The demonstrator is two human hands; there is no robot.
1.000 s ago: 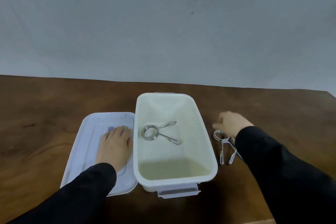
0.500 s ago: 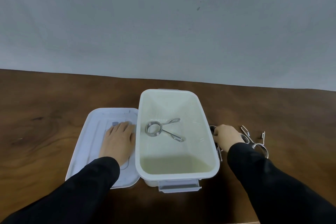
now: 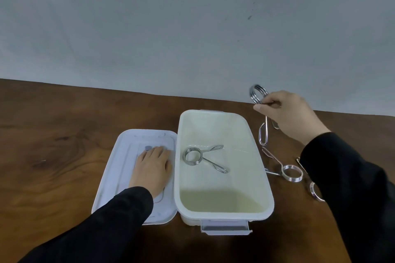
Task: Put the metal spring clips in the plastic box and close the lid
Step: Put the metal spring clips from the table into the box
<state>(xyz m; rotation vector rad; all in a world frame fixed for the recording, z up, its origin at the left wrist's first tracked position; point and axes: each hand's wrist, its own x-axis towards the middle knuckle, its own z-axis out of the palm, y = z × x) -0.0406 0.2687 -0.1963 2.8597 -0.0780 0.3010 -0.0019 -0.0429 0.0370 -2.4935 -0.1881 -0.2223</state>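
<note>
Up in the right hand [image 3: 287,113], a pinched spring clip [image 3: 259,100], coil topmost. Left of it, the open plastic box [image 3: 261,168], wanting a carry over and drop. Left hand [image 3: 152,168] flat on the lid [image 3: 119,168], gripping nothing.

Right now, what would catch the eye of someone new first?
The right hand holds a metal clip in the air, just beyond the open white box at its far right corner. One clip already lies inside the box. The left hand rests flat on the lid, beside the box on the brown table.
</note>
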